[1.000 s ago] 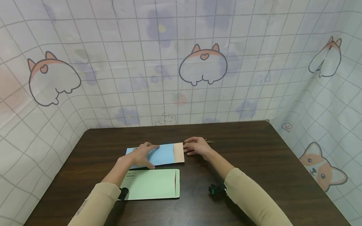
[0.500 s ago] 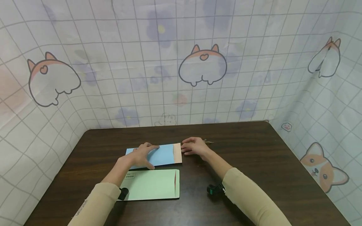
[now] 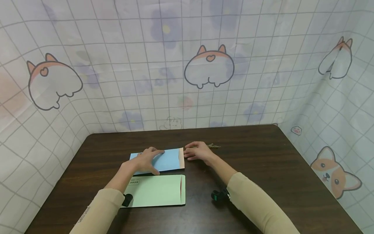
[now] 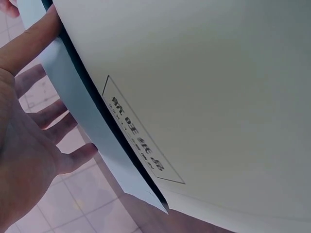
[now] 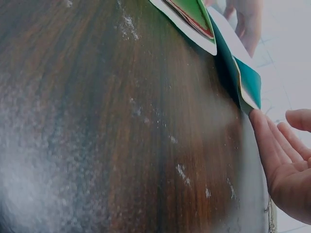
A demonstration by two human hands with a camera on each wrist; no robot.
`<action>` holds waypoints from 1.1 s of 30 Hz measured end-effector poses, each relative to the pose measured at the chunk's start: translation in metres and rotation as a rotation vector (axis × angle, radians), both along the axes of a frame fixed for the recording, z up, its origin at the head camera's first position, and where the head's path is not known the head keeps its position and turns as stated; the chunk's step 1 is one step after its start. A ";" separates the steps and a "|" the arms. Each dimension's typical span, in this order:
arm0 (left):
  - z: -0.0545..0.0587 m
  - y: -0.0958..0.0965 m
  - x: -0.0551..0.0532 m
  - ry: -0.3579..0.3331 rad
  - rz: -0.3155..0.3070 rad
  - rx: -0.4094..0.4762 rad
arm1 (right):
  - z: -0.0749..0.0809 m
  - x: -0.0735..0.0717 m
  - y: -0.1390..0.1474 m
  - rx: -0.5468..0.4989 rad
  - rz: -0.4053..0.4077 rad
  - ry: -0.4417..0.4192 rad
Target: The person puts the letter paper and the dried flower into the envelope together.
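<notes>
A light blue envelope [image 3: 168, 160] lies on the table, a narrow peach strip [image 3: 181, 158] showing at its right end. My left hand [image 3: 145, 161] rests spread over the blue envelope, thumb at the near edge and fingers towards the far edge. With extended fingers, my right hand [image 3: 198, 151] touches the outer end of the peach strip; the right wrist view shows the fingertips [image 5: 254, 114] against that end. Nearer me lies a pale green envelope [image 3: 157, 191], with a printed box on it and a red line along its right end. My left wrist partly covers it.
A dried plant sprig [image 3: 214, 146] lies behind my right hand, partly hidden. The dark wooden table [image 3: 257, 156] ends at a patterned white cloth wall [image 3: 146, 107]. Black wrist devices, such as the right one [image 3: 219, 195], hang below both wrists.
My right hand has moved left, and the peach strip has slid further into the blue envelope, so less of it shows. My left hand and the green envelope have stayed in place.
</notes>
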State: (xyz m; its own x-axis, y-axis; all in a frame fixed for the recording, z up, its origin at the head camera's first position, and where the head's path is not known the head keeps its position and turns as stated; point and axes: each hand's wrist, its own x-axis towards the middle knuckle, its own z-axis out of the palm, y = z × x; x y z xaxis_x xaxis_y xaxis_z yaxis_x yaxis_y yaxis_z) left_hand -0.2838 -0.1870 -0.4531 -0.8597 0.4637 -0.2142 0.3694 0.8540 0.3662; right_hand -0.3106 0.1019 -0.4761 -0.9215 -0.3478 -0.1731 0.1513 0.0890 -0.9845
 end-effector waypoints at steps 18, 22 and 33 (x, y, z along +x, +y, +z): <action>-0.001 0.000 -0.002 -0.008 0.009 -0.014 | -0.001 0.001 -0.009 -0.020 0.031 -0.019; 0.000 0.000 -0.001 -0.014 0.012 -0.011 | -0.001 0.001 -0.011 -0.029 0.045 -0.017; 0.002 0.001 -0.001 -0.017 0.012 -0.011 | 0.002 0.002 -0.014 -0.018 0.053 -0.017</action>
